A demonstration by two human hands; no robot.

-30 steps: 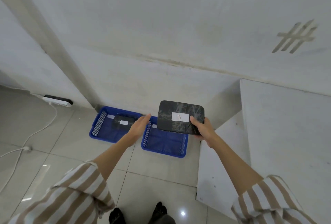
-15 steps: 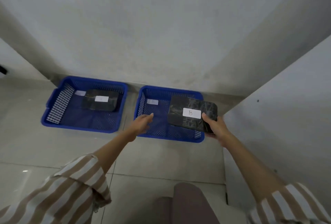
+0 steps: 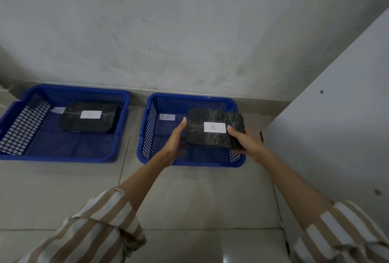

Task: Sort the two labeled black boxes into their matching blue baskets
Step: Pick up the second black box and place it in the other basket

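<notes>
Two blue mesh baskets stand side by side on the floor against the wall. The left basket (image 3: 19, 121) holds a black box labelled A (image 3: 88, 119). The right basket (image 3: 147, 128) carries a white tag marked B on its floor. Above its right half I hold the black box labelled B (image 3: 214, 128), tilted slightly. My right hand (image 3: 246, 142) grips the box's right edge from below. My left hand (image 3: 176, 140) touches its left edge with fingers straight.
A grey wall rises directly behind the baskets. A white panel or cabinet side (image 3: 336, 115) stands close on the right, next to the right basket. Pale floor tiles (image 3: 189, 199) stretch in front. My striped sleeves fill the bottom corners.
The view has come closer and lower to the baskets. Box B has gone down over the right basket, and my left hand has moved right onto its left edge.
</notes>
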